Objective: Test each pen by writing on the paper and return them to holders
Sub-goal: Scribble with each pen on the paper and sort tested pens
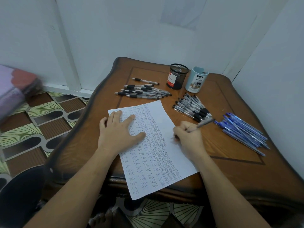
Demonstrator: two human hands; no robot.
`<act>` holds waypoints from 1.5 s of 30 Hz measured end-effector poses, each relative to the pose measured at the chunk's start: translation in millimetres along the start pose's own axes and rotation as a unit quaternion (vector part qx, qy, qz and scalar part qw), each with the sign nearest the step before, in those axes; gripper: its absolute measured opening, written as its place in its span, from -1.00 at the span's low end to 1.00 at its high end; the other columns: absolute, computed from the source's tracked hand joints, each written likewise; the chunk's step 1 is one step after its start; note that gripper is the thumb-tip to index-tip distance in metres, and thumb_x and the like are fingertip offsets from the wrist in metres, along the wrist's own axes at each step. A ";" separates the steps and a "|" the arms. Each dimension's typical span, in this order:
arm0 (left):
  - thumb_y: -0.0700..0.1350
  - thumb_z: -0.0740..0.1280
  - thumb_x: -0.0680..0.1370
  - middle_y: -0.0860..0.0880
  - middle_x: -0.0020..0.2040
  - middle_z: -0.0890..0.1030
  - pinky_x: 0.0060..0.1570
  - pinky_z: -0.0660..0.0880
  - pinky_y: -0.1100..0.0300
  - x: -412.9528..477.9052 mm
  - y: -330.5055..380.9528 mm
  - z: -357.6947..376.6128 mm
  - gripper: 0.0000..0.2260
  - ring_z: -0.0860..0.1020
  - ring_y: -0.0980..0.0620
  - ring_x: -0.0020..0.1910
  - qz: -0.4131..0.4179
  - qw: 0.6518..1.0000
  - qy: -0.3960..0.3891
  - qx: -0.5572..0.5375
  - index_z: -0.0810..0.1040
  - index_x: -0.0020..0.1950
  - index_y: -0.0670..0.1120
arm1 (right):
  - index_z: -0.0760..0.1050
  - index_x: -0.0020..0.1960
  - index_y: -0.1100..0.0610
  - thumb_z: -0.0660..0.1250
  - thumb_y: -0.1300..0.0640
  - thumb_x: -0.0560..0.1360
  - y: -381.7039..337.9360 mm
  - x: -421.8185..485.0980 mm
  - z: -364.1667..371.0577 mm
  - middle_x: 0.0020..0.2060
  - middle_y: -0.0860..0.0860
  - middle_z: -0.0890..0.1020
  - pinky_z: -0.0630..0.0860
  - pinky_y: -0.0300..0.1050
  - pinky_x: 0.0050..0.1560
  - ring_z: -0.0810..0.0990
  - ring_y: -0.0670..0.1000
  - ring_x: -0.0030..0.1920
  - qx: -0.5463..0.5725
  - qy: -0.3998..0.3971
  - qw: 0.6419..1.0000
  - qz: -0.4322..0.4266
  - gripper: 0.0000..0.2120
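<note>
Looking down on a small wooden table, we find the left hand spread flat on the paper, fingers straight, pinning the sheet. Beyond it, on the far side, lies a loose heap of black-grip pens. At the sheet's right margin the right hand pinches a grey pen, its tip on the unwritten strip. We judge the pen light, stiff and smooth, best held low on the barrel. Farther back stand a black mesh holder and a pale blue holder, side by side, with no pens showing above their rims. Right of the paper lie clear pens, then blue pens. The sheet overhangs the near table edge, and bare wood at near right leaves room.
</note>
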State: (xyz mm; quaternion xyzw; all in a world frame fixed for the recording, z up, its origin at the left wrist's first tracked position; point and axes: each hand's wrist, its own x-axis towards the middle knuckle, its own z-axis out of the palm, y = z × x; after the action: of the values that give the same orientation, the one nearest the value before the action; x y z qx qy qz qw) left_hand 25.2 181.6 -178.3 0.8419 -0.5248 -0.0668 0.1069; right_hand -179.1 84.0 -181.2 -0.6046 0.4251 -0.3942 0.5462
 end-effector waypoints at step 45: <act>0.52 0.00 0.45 0.00 0.63 -0.03 0.50 -0.20 -0.16 4.7 -2.1 2.1 -0.27 -0.12 -0.03 0.60 -0.006 1.000 0.002 -0.003 0.07 0.57 0.26 | 0.64 0.15 0.12 0.24 0.13 0.60 -53.1 144.9 -34.2 0.09 0.14 0.64 0.55 -0.02 -0.08 0.59 0.14 0.03 -0.594 0.061 0.797 -0.086 -0.76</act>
State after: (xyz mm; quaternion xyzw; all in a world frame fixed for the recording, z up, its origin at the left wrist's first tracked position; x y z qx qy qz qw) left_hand 28.6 178.0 -180.9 0.8450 -0.5191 -0.0671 0.1097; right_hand -159.3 -61.7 -123.4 -0.8193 0.5544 -0.1453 0.0166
